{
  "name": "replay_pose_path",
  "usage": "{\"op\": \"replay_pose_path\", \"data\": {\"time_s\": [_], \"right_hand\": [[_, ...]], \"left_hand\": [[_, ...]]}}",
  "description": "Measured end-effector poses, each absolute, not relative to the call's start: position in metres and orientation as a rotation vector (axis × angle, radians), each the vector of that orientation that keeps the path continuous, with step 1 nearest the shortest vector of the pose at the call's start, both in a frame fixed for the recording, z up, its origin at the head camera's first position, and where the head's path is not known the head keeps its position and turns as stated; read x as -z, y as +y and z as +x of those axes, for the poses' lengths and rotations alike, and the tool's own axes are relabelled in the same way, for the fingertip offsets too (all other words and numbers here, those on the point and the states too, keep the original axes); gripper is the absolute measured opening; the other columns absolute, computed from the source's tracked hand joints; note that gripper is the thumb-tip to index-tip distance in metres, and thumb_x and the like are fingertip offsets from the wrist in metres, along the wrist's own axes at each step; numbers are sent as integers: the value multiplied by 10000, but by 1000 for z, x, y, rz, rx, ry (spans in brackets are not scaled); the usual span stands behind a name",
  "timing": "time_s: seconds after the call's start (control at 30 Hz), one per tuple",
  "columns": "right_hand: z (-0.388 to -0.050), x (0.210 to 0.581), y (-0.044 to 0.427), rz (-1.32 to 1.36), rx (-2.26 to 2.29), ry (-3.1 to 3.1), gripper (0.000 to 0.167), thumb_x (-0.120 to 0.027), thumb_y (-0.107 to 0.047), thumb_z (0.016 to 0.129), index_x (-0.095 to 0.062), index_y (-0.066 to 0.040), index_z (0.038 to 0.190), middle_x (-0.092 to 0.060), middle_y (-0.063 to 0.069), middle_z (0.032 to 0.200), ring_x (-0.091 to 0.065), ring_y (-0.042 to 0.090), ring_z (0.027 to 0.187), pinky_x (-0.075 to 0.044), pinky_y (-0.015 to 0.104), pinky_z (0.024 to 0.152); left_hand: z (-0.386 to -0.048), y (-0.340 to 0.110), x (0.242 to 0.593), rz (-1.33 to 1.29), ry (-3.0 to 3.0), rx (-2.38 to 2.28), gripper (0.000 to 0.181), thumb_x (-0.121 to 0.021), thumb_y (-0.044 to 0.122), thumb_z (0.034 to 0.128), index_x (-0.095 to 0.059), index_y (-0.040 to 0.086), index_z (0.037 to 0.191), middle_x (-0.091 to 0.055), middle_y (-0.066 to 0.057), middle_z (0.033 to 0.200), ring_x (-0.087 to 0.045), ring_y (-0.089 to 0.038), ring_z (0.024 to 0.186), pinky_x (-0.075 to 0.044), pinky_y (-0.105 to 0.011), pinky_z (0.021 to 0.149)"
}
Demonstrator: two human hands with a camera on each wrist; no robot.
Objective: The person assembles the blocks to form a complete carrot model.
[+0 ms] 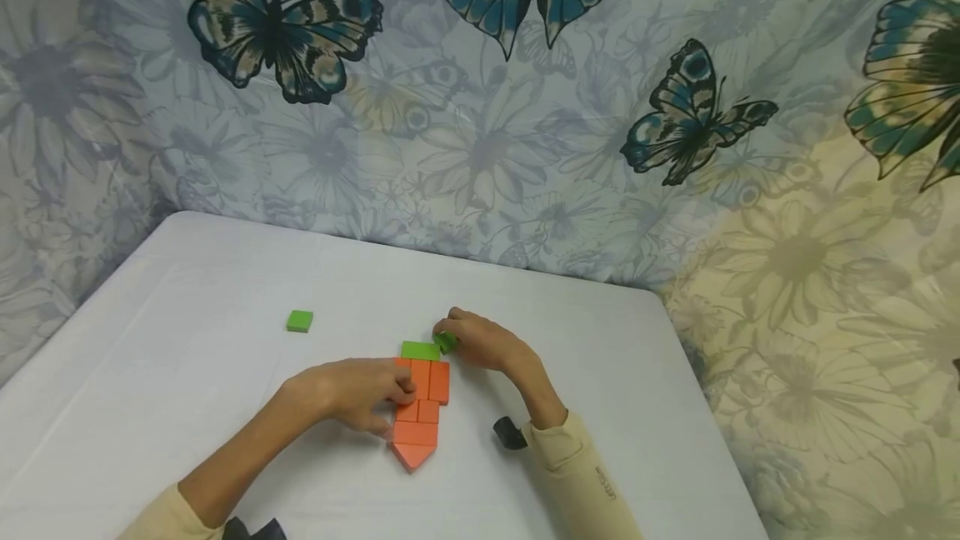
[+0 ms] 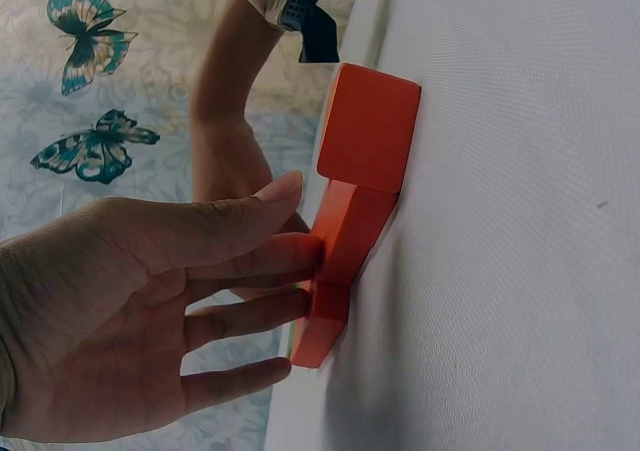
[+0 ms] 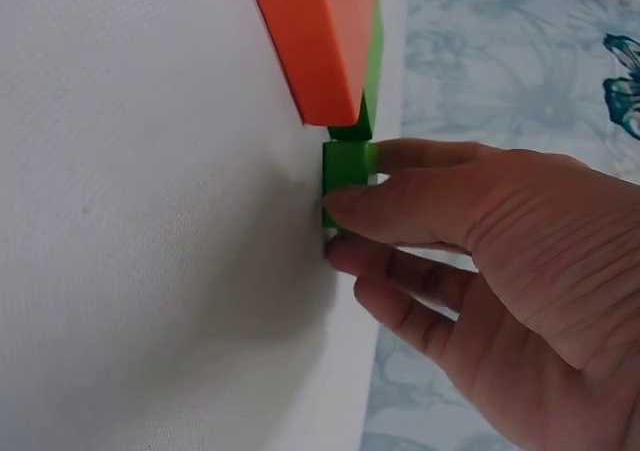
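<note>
Orange blocks [image 1: 417, 433] lie flat on the white table, joined edge to edge in a shape with a pointed near end. A green rectangular block [image 1: 420, 350] borders their far end. My left hand [image 1: 352, 390] touches the left side and top of the orange blocks; its fingers look mostly straight in the left wrist view. Between thumb and fingers, my right hand [image 1: 483, 342] pinches a small green block [image 3: 346, 166] at the right end of the green rectangular one. The fingers partly hide that small block.
Another green block [image 1: 300, 321] lies alone on the table [image 1: 187, 340], farther back and left. Behind the table's far edge hangs a patterned cloth [image 1: 480, 148] with butterflies and flowers. Dark wrist devices [image 1: 510, 433] sit by both sleeves.
</note>
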State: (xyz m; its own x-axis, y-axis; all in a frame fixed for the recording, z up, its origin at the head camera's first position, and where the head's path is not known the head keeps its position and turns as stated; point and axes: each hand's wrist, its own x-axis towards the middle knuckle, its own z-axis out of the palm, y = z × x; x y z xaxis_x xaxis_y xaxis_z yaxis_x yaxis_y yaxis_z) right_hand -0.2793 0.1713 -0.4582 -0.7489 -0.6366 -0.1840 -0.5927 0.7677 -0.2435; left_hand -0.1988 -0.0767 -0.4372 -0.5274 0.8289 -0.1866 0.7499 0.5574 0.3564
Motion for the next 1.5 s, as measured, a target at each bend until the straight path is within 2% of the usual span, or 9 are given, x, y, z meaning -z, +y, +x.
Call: {"op": "replay_pose_path", "data": {"time_s": [0.33,0.47,0.6,0.73,0.9,1.1,1.3,1.5], "right_hand": [[-271,452,171,-957,69,2764,468,-703,-10,952,-639,-163,1390,-638,48,1160,-574,143,893,-555,266,822],[-262,446,174,-994,59,2800,495,-681,29,937,-636,-167,1389,-646,66,1250,-624,191,992,-582,320,885],[-250,439,180,-1092,93,2791,514,-673,56,924,-638,-185,1376,-628,72,1388,-653,248,1178,-584,385,996],[-238,435,183,-1184,87,2733,572,-626,103,910,-634,-210,1389,-578,68,1497,-611,272,1312,-551,421,1074],[-227,438,188,-1288,38,2663,651,-600,149,876,-614,-208,1420,-531,64,1550,-545,272,1415,-503,446,1136],[-224,448,191,-1312,-28,2646,791,-634,151,840,-520,-239,1518,-448,41,1630,-472,258,1489,-487,449,1148],[-224,447,186,-1261,-58,2635,774,-627,122,866,-509,-256,1530,-428,25,1649,-442,255,1510,-491,444,1143],[-223,445,182,-1159,-87,2614,774,-648,86,889,-498,-289,1548,-399,8,1669,-405,256,1538,-470,441,1177]], "left_hand": [[-199,-77,439,1263,2457,-342,509,-835,317,889,-718,136,1350,-664,18,1330,-624,-169,1264,-513,-345,1125],[-199,-78,439,1247,2462,-341,508,-836,321,888,-717,152,1353,-660,33,1328,-621,-158,1262,-514,-338,1123],[-198,-78,439,1267,2463,-329,502,-835,323,890,-721,151,1348,-663,28,1324,-625,-163,1259,-517,-334,1114],[-198,-78,438,1276,2466,-339,495,-833,317,890,-724,142,1341,-667,26,1317,-628,-165,1251,-520,-334,1108],[-198,-77,439,1284,2467,-356,482,-830,306,892,-729,142,1333,-665,28,1298,-629,-159,1230,-527,-337,1095],[-197,-76,439,1267,2478,-334,477,-828,307,894,-729,155,1335,-662,32,1301,-626,-162,1240,-528,-349,1098],[-201,-80,436,1156,2465,-371,486,-789,285,935,-680,185,1398,-632,54,1419,-590,-170,1347,-494,-393,1155],[-217,-111,427,993,2528,-508,531,-755,304,963,-627,120,1444,-581,-52,1506,-545,-298,1415,-468,-505,1174]]}}
